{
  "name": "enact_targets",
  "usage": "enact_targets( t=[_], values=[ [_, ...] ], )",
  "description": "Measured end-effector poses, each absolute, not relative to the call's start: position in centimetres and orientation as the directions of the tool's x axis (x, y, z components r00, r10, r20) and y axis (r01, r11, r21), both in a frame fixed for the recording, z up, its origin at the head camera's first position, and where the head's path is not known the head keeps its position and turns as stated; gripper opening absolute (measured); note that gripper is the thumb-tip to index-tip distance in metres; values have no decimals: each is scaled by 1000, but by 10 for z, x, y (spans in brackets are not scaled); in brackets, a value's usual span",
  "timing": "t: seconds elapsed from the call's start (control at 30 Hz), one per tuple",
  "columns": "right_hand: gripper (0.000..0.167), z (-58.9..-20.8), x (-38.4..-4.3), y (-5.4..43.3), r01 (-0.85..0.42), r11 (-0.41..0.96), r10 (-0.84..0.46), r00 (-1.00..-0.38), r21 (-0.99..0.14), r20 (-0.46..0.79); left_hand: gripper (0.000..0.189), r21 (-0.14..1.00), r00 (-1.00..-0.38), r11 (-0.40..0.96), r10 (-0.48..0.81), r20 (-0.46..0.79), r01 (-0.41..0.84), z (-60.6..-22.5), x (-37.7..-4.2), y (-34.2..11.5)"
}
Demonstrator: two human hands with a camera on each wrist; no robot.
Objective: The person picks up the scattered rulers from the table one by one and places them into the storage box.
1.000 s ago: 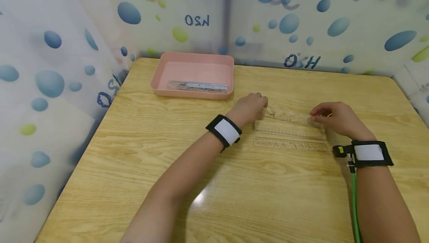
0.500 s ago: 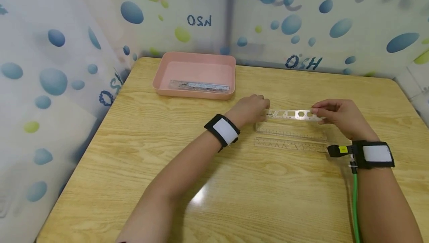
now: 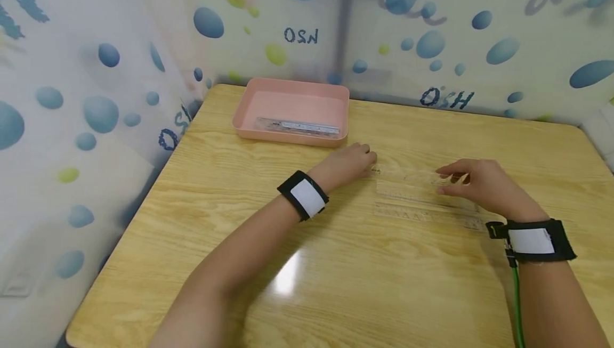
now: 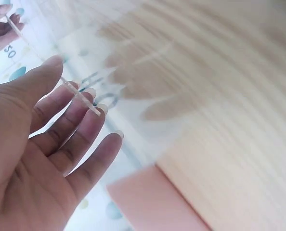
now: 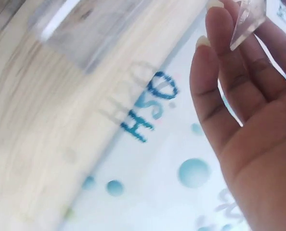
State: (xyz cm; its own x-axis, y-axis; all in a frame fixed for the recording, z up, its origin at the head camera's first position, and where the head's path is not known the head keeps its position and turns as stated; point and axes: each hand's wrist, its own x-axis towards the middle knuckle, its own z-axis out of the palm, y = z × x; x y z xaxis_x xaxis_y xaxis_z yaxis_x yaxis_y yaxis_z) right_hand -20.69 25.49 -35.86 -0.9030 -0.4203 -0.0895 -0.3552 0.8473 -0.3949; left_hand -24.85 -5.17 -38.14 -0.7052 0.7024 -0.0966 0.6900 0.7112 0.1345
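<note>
A clear plastic ruler (image 3: pixel 405 175) spans between my two hands above the table. Its left end is pinched by my left hand (image 3: pixel 342 166); in the left wrist view the ruler's thin edge (image 4: pixel 81 95) lies between thumb and fingers. My right hand (image 3: pixel 494 188) grips the other end, and a pointed clear corner (image 5: pixel 249 26) shows at its fingers in the right wrist view. Just nearer to me, two more clear rulers lie flat side by side, an upper one (image 3: pixel 427 199) and a lower one with cut-out shapes (image 3: pixel 408 213).
At the back left of the wooden table (image 3: pixel 384 278) stands a pink tray (image 3: pixel 297 97). Inside it, along the near wall, lie clear rulers (image 3: pixel 302 127). A patterned curtain (image 3: pixel 374 28) hangs behind the table. A green cable (image 3: pixel 517 305) runs along the right forearm.
Both hands have shifted left with the ruler. It has turned, so the cut-out shapes seen half a second ago no longer show clearly. The head view has swung slightly left.
</note>
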Motion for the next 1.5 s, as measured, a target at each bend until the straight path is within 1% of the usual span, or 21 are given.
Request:
enact_targets(
  t=[0.17,0.3,0.4,0.53,0.63,0.7,0.77,0.87,0.93,1.03,1.17,1.27,1.37,1.5],
  values=[
    [41,-351,-200,239,-407,843,-457,-887,-351,-68,35,125,-704,707,706,-68,697,-373,-238,-70],
    [40,-344,-204,221,-466,823,-509,-859,-326,-57,35,54,-709,709,705,-22,703,-364,-232,-91],
    [40,-339,-210,208,-494,805,-538,-841,-328,-53,43,-23,-725,725,688,-10,688,-358,-231,-106],
    [38,-334,-222,191,-536,783,-571,-820,-316,-23,47,-41,-763,762,646,-25,646,-348,-232,-124],
    [38,-333,-232,176,-579,761,-601,-799,-292,17,39,-60,-781,779,624,-27,625,-340,-233,-138],
    [40,-334,-238,166,-598,752,-613,-789,-278,38,35,-100,-782,777,623,-13,621,-336,-235,-148],
    [41,-334,-244,155,-602,751,-614,-788,-273,50,33,-144,-784,778,620,15,612,-332,-237,-158],
    [37,-335,-253,139,-606,751,-614,-787,-263,61,29,-171,-789,785,612,61,596,-328,-243,-172],
    [31,-335,-260,128,-618,743,-625,-778,-256,65,27,-169,-801,799,594,71,578,-327,-248,-179],
    [23,-334,-272,112,-645,728,-649,-758,-233,71,28,-134,-832,826,555,20,548,-324,-259,-189],
    [22,-331,-285,91,-665,720,-667,-742,-197,67,32,-69,-860,857,509,-38,511,-319,-273,-203],
    [23,-330,-296,78,-672,718,-673,-737,-182,68,31,-34,-855,855,518,-15,518,-317,-280,-214],
    [22,-330,-305,66,-669,721,-670,-739,-180,67,29,-46,-849,848,528,-12,528,-316,-286,-223],
    [19,-337,-317,46,-658,733,-664,-747,-169,32,28,-92,-852,847,520,-53,523,-321,-295,-234]
  ],
)
